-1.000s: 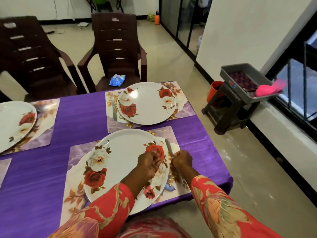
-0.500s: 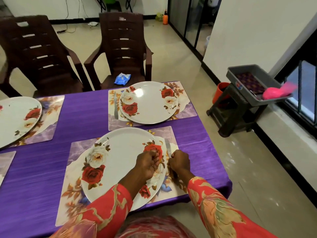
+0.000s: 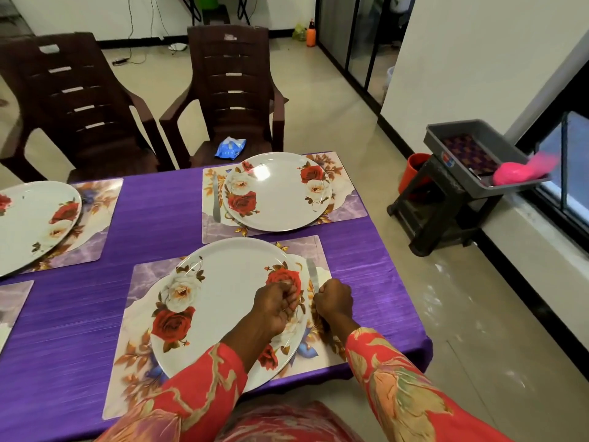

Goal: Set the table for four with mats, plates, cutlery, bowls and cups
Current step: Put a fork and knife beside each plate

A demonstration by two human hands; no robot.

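We record the right hand [image 3: 333, 298] curled round the handle of a silver table knife [image 3: 313, 277], which lies on the near floral placemat [image 3: 143, 314] just right of the white round rose-patterned plate [image 3: 223, 298]. The left hand [image 3: 276, 303] is fisted over that plate's right rim; we cannot tell whether it grips anything. A second knife [image 3: 216, 199] lies left of the far plate [image 3: 277, 191] on the purple tablecloth [image 3: 153, 212].
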